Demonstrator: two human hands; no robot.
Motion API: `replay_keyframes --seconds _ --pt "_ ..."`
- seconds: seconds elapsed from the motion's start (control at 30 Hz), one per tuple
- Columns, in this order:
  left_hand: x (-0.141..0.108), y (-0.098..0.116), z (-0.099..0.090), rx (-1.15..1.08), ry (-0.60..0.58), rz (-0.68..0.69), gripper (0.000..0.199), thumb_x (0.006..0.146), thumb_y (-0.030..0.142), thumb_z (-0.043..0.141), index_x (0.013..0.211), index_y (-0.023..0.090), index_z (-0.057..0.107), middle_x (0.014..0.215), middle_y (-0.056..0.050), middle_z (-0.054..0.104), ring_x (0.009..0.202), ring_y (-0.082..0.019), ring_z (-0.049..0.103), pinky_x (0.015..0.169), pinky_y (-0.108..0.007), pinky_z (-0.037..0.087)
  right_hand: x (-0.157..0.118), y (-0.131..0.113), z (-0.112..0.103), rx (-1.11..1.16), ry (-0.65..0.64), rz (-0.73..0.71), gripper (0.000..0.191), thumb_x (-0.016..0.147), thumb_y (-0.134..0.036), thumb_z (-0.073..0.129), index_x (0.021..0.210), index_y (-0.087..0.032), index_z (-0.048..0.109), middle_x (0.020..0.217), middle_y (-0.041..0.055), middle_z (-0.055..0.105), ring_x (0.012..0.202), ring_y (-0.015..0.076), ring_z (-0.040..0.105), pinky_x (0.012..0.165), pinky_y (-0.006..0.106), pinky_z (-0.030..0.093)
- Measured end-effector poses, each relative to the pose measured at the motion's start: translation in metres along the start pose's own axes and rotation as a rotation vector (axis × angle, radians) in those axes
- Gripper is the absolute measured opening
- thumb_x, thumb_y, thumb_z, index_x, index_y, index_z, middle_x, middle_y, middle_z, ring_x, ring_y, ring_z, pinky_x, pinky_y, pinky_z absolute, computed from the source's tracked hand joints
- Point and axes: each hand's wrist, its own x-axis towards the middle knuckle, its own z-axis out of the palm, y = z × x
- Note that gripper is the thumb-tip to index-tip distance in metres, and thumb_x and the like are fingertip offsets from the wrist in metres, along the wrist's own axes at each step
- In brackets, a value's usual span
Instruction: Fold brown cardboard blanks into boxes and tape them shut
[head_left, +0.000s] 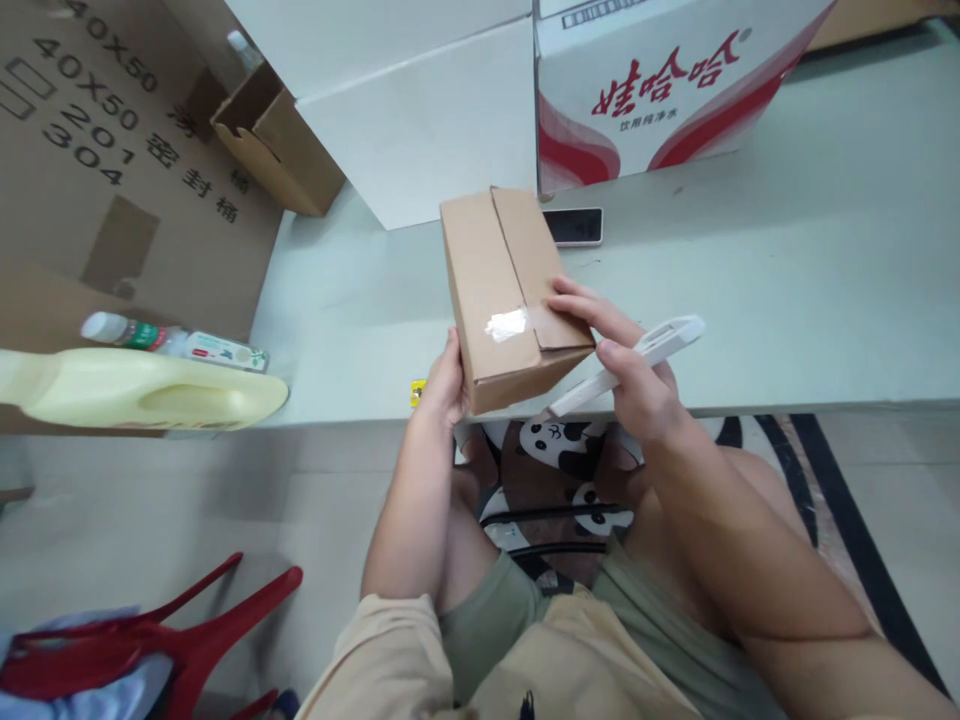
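A small brown cardboard box (484,270) is tilted at the table's near edge, its flaps closed along a seam with a strip of clear shiny tape (507,325). My left hand (448,385) grips the box's lower left side, thumb up along the wall. In my right hand (637,375) is a white box cutter (630,365), held between thumb and palm and slanting down toward the box's lower right corner. The outstretched fingers of that hand also rest on the box's right flap. Whether the blade is out is hard to make out.
On the table (825,260) lie a phone (577,227) and a tiny yellow item (418,392). White cartons (442,120) and a red-and-white carton (652,110) stand behind. Leftward are a pale yellow jug (150,388), a bottle (127,330), an open carton (292,150) and a red chair (195,640).
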Motion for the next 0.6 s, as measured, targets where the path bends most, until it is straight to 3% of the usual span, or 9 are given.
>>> replay_keyframes --seconds 0.1,0.17,0.23,0.3,0.4,0.47,0.5,0.57,0.6 --pt "-0.006 -0.002 0.003 0.023 0.032 -0.259 0.043 0.092 0.052 0.06 0.114 0.017 0.069 0.099 -0.012 0.079 0.083 -0.025 0.076 0.078 -0.043 0.063 0.002 0.01 -0.003 -0.04 0.049 -0.022 0.051 0.093 -0.056 0.043 0.13 -0.03 0.065 0.153 0.0012 0.053 0.148 0.031 0.041 0.126 0.053 0.029" --pt "-0.007 -0.004 0.002 0.107 0.008 -0.257 0.041 0.089 0.052 0.063 0.109 0.016 0.069 0.091 -0.011 0.078 0.076 -0.023 0.075 0.073 -0.041 0.062 0.003 0.017 -0.005 -0.062 0.084 -0.042 0.049 0.091 -0.056 0.045 0.127 -0.029 0.067 0.15 0.0018 0.056 0.147 0.0317 0.043 0.125 0.054 0.03" --pt "-0.006 -0.005 0.0 0.234 0.004 -0.194 0.041 0.085 0.051 0.069 0.107 0.016 0.069 0.089 -0.01 0.078 0.08 -0.024 0.074 0.077 -0.042 0.062 0.003 0.023 -0.007 -0.051 0.1 -0.045 0.046 0.09 -0.054 0.047 0.121 -0.029 0.07 0.145 0.0026 0.06 0.143 0.0321 0.047 0.123 0.055 0.034" --pt "-0.006 -0.003 -0.003 0.356 0.091 -0.012 0.047 0.078 0.048 0.076 0.113 0.018 0.068 0.103 -0.012 0.077 0.099 -0.027 0.073 0.091 -0.046 0.059 0.002 0.028 -0.008 -0.02 0.091 -0.023 0.043 0.09 -0.052 0.048 0.114 -0.028 0.073 0.14 0.0037 0.063 0.138 0.0321 0.052 0.119 0.055 0.039" --pt "-0.013 0.006 -0.002 0.453 0.215 0.547 0.056 0.083 0.052 0.07 0.131 0.024 0.061 0.14 -0.012 0.064 0.139 -0.029 0.052 0.117 -0.05 0.041 0.0 0.031 -0.006 0.021 0.063 0.0 0.04 0.091 -0.05 0.05 0.111 -0.028 0.076 0.137 0.0047 0.066 0.134 0.0309 0.055 0.117 0.054 0.041" --pt "-0.019 0.014 0.002 0.544 0.105 0.898 0.054 0.091 0.058 0.057 0.135 0.026 0.06 0.147 -0.008 0.059 0.149 -0.028 0.041 0.125 -0.051 0.028 -0.001 0.031 -0.003 0.043 0.03 -0.009 0.038 0.091 -0.049 0.052 0.112 -0.028 0.075 0.138 0.0046 0.065 0.135 0.03 0.055 0.117 0.053 0.042" --pt "-0.022 0.017 0.004 0.621 0.012 0.997 0.054 0.092 0.06 0.053 0.133 0.027 0.063 0.144 -0.008 0.061 0.149 -0.029 0.041 0.126 -0.053 0.025 -0.002 0.029 -0.002 0.05 0.002 -0.014 0.037 0.091 -0.049 0.053 0.112 -0.028 0.075 0.139 0.0045 0.065 0.135 0.0299 0.056 0.118 0.053 0.041" --pt "-0.025 0.019 0.01 0.766 -0.107 1.074 0.053 0.094 0.061 0.045 0.129 0.027 0.067 0.139 -0.008 0.065 0.143 -0.03 0.047 0.125 -0.054 0.025 -0.002 0.023 -0.001 0.063 -0.008 -0.031 0.039 0.092 -0.053 0.05 0.108 -0.028 0.075 0.134 0.0051 0.068 0.133 0.0306 0.058 0.118 0.055 0.041" --pt "-0.025 0.018 0.012 0.817 -0.12 1.084 0.054 0.096 0.061 0.04 0.128 0.026 0.067 0.137 -0.008 0.066 0.14 -0.03 0.05 0.124 -0.054 0.027 -0.001 0.018 0.0 0.07 0.057 -0.049 0.041 0.092 -0.056 0.047 0.103 -0.027 0.075 0.126 0.0062 0.071 0.128 0.031 0.061 0.115 0.056 0.043"
